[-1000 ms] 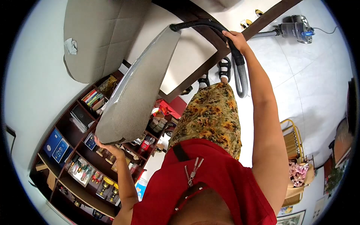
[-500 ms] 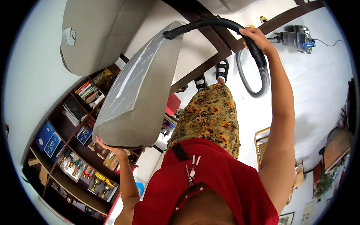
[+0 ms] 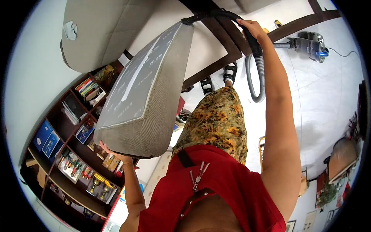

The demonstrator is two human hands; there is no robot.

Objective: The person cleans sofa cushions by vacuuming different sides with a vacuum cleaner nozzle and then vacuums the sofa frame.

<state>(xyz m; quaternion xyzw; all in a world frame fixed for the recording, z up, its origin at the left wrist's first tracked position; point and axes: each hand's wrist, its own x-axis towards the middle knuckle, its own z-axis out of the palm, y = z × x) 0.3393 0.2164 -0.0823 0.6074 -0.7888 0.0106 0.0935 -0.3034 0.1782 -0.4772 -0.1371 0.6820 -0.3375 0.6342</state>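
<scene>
A large grey sofa cushion [image 3: 160, 112] with a smooth grey underside and a pale strip along it is tilted up on my left. My left hand [image 3: 118, 154] supports its near lower edge, fingers pressed against the fabric. In my right hand [image 3: 257, 31] is the black handle of a vacuum cleaner hose [image 3: 253, 42], fingers wrapped round it. The black tube curves over to the cushion's far top corner, where the nozzle [image 3: 187, 21] touches or nearly touches it. From the handle, a grey ribbed hose loops toward the vacuum cleaner [image 3: 311, 46] on the floor.
Dark wooden frame bars [image 3: 210, 69] cross in front of my feet. Another grey cushion [image 3: 96, 34] stands against the wall, a crumpled tissue [image 3: 70, 31] on it. A dark shelf unit [image 3: 62, 120] with books and boxed items is on the left. White floor lies to the right.
The nozzle has moved to the right and up, to the cushion's far corner. My right hand has shifted left and up. The cushion has tilted and moved slightly right.
</scene>
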